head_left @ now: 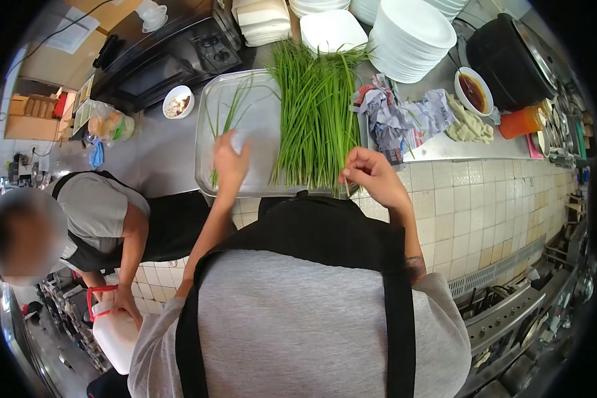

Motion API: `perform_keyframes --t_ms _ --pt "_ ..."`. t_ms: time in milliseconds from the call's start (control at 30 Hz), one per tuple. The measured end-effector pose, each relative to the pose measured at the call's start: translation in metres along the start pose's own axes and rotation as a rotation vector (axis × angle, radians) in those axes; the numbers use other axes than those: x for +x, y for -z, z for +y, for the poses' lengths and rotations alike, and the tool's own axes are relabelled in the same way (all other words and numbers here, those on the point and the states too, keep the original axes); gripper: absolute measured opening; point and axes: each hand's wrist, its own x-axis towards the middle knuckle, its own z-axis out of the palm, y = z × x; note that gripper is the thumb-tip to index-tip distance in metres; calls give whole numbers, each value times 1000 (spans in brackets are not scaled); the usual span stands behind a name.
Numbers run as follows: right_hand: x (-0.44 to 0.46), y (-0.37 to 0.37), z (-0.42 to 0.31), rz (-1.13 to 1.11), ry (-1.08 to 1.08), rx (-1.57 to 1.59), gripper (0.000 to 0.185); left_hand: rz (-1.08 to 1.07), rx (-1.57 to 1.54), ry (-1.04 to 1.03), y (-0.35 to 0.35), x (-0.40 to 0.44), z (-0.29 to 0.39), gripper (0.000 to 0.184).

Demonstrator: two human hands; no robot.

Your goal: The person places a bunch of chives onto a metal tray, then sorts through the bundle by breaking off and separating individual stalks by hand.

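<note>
A thick bundle of garlic chives (315, 119) lies across the right part of a metal tray (262, 99), cut ends toward me. A few loose chive stalks (234, 111) lie apart on the tray's left side. Over these loose stalks is my left hand (229, 164), thumb spread from the fingers and slightly blurred. My right hand (376, 178) is at the bundle's lower right corner, thumb and fingertips pinched at the stem end of a chive stalk. The fingers partly cover what is in the pinch.
Crumpled newspaper (404, 119) and a cloth (469, 121) lie right of the tray, near a bowl of brown sauce (473, 91). Plates (414, 36) are stacked behind. A small bowl (178, 103) stands left. A co-worker (106, 205) at left holds a white jug (115, 335).
</note>
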Motion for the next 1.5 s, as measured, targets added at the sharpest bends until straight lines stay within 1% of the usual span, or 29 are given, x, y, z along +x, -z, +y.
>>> perform_keyframes --t_ms 33,100,167,267,300,467,567,633,667,733,833,933,1033,1167,1233,1267,1333,1367,1433,1467,1500 --pt "1 -4 -3 -26 -38 -48 5 -151 -202 94 0 -1 13 39" --pt "8 -15 0 -75 -26 -12 5 -546 -777 164 20 -1 60 37" --pt "16 -23 4 -115 -48 -7 9 -696 -1233 187 29 -13 92 37" --pt "28 -33 23 -76 -57 25 10 -681 -1389 212 36 -20 119 37" --pt "31 -35 29 -52 -54 48 11 -668 -1442 237 36 -20 117 37" --pt "37 -40 44 54 -34 -88 11 -616 -1661 381 39 -22 114 38" --pt "39 -41 48 94 -11 -146 11 -596 -1745 352 34 -27 115 37" --pt "40 -43 51 132 14 -170 11 -571 -1633 354 29 -30 116 32" --pt "41 -44 54 155 21 -122 11 -558 -1577 355 26 -31 116 30" --pt "43 -45 58 203 32 -26 13 -545 -1651 321 21 -32 112 26" --pt "42 -44 53 224 -79 158 14 -478 -1750 251 13 -33 116 21" --pt "41 -53 50 233 -132 494 14 -448 -1755 194 12 -34 121 19" --pt "37 -64 36 296 -211 649 13 -491 -1682 176 13 -35 120 20" --pt "40 -63 40 264 -219 762 12 -529 -1608 124 14 -36 120 20" --pt "45 -55 41 230 -211 845 12 -510 -1654 52 16 -37 123 21" --pt "47 -46 46 248 -191 836 12 -500 -1676 16 17 -37 124 21" --pt "53 -34 46 272 -151 815 11 -476 -1611 85 20 -33 122 21" --pt "51 -31 46 404 -32 723 11 -461 -1577 121 23 -31 118 21" --pt "52 -14 35 568 269 140 10 -397 -1497 191 27 -24 103 22" --pt "57 5 40 669 409 -20 9 -368 -1458 225 28 -20 94 23" --pt "56 22 37 820 454 -240 11 -344 -1319 260 30 -15 84 22"
